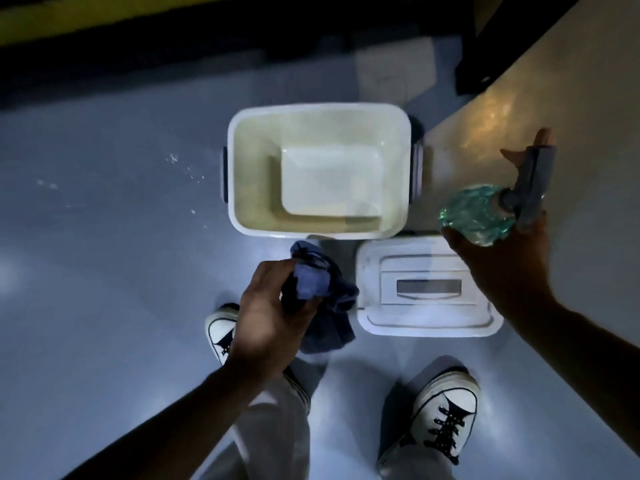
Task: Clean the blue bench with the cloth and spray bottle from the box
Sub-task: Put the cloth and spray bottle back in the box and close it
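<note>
Floor: pale grey-blue, glossy floor (104, 271) seen from above in dim light, with a few white specks to the left.
Nearest: two white lace-up shoes, the left shoe (221, 332) partly under the arm and the right shoe (446, 410) near the bottom edge.
Left hand: the left hand (270, 317) grips a bunched blue cloth (322, 296), which hangs clear of the floor, just near of the box.
Right hand: the right hand (502, 258) is curled round the body of the spray bottle (485, 213); green-tinted liquid shows through, and its grey trigger head points far and slightly right.
Lid: a white lid (426, 289) lies flat on the floor between the two hands, just near of the box.
Box: the open white box (318, 171) stands on the floor beyond the hands; I see nothing in it, so both tools look already taken out.
Right and far: a pale, shiny tabletop (519, 116) runs diagonally up the right side, and the bottle is held over its near edge.
Key relation: no plainly blue bench is identifiable here. If the surface on the right is the target, it lies right and far of both hands, its long axis running away diagonally; the right hand, with the bottle, is the nearer one, so spraying would likely come first and the cloth must cross over from the left.
</note>
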